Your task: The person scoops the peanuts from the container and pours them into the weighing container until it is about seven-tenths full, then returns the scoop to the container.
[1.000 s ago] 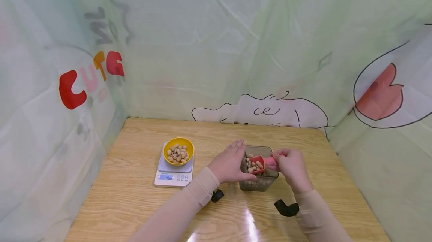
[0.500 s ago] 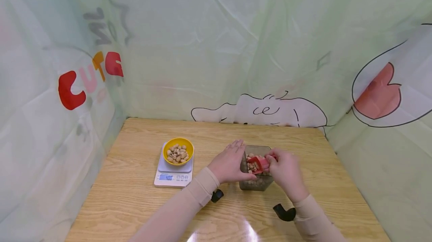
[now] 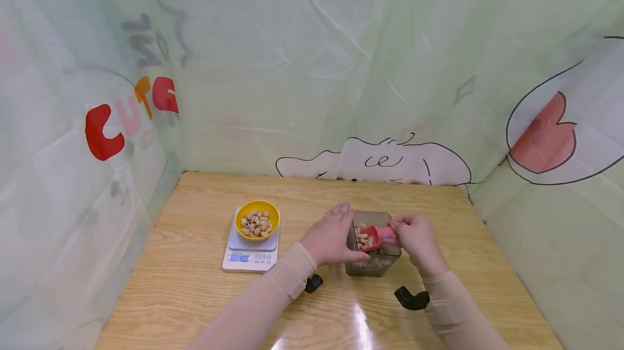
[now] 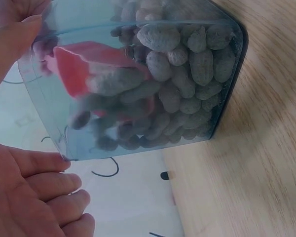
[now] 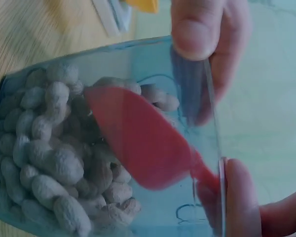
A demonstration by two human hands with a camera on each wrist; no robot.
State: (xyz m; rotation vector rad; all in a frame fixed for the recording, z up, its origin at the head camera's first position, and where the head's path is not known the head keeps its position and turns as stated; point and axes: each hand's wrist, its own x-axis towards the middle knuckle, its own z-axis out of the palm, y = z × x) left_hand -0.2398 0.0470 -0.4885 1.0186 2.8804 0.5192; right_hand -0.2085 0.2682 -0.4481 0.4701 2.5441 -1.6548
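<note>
A transparent grey plastic container (image 3: 371,270) stands on the table, partly filled with unshelled peanuts (image 5: 64,163). My left hand (image 3: 331,236) holds its left side, thumb across the near side and index fingertip at a rim corner. Its other fingers lie off the wall in the left wrist view. A red scoop (image 5: 138,140) is inside, its bowl among the peanuts; several show beside it through the wall in the left wrist view. My right hand (image 3: 420,241) grips the scoop's pink handle (image 3: 388,235) at the container's right rim.
Left of the container, a yellow bowl (image 3: 238,226) with peanuts sits on a white kitchen scale (image 3: 251,262) whose display seems to read 40.0. Black curved pieces (image 3: 411,299) show by both wrists. Printed curtains (image 3: 273,84) surround the wooden table (image 3: 195,285).
The right hand pushed the scoop leftward and tipped it in the peanuts, then drew it back right and levelled it. The left hand, container, bowl and scale stayed in place.
</note>
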